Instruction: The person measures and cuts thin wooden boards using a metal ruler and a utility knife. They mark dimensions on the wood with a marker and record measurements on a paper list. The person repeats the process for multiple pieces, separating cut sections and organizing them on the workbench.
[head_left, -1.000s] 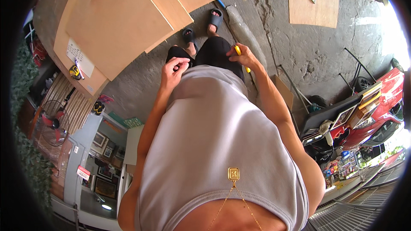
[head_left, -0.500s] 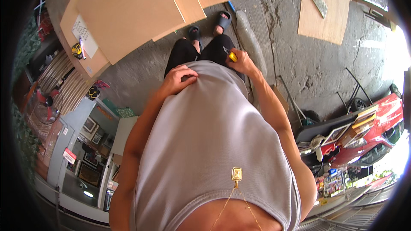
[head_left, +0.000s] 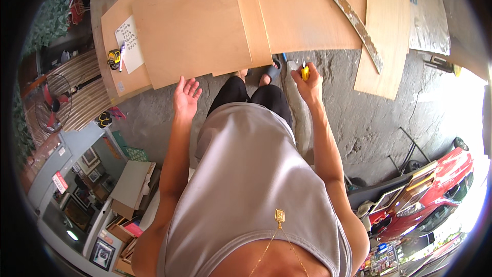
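your right hand [head_left: 309, 86]: clenched around a small yellow utility knife [head_left: 305, 72], tip raised toward the near edge of the plywood sheets [head_left: 205, 31], apparently ready to cut. knife: short, bright yellow, mostly hidden in the fist. your left hand [head_left: 185, 96]: released, palm up, fingers spread just below the sheets' near edge, holding nothing. tape measure [head_left: 114, 57] and paper note [head_left: 130, 41]: left corner of the sheets.

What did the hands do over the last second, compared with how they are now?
The left hand left the grey shirt and reached forward, open, toward the edge of the plywood sheets. The right hand also moved forward. It still holds the small yellow tool. The paper and tape measure lie on the wood as before.
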`<state>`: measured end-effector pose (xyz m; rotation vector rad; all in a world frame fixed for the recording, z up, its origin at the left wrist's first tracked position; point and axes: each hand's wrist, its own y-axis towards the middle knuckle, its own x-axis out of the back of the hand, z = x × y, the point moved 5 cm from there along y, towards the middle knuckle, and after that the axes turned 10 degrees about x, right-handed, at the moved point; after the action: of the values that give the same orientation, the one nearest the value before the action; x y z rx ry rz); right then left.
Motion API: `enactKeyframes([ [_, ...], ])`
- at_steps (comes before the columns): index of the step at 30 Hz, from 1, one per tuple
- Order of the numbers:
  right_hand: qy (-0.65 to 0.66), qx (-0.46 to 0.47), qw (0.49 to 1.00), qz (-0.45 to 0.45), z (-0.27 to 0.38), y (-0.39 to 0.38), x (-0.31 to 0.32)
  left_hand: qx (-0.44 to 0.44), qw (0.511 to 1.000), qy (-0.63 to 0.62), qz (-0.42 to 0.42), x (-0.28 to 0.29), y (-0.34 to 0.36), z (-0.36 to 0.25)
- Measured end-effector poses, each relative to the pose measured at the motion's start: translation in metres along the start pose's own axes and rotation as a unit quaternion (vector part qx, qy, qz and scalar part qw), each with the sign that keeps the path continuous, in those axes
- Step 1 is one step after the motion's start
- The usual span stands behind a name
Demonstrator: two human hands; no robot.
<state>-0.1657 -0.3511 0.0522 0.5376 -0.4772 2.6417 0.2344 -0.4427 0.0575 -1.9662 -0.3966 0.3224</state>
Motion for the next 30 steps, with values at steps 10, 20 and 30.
enactKeyframes([
  [10, 0.05, 0.042, 0.998, 0.013, 0.107, 0.053, -0.026, -0.116, 0.954, -0.261, 0.096, -0.019, -0.001, -0.036],
  [20, -0.477, 0.013, 0.875, -0.074, 0.03, 0.124, 0.126, -0.263, 0.947, -0.067, 0.17, 0.051, 0.018, -0.163],
  [30, -0.509, 0.158, 0.845, -0.037, 0.011, 0.152, 0.148, -0.17, 0.944, 0.155, 0.238, -0.037, 0.115, -0.231],
])
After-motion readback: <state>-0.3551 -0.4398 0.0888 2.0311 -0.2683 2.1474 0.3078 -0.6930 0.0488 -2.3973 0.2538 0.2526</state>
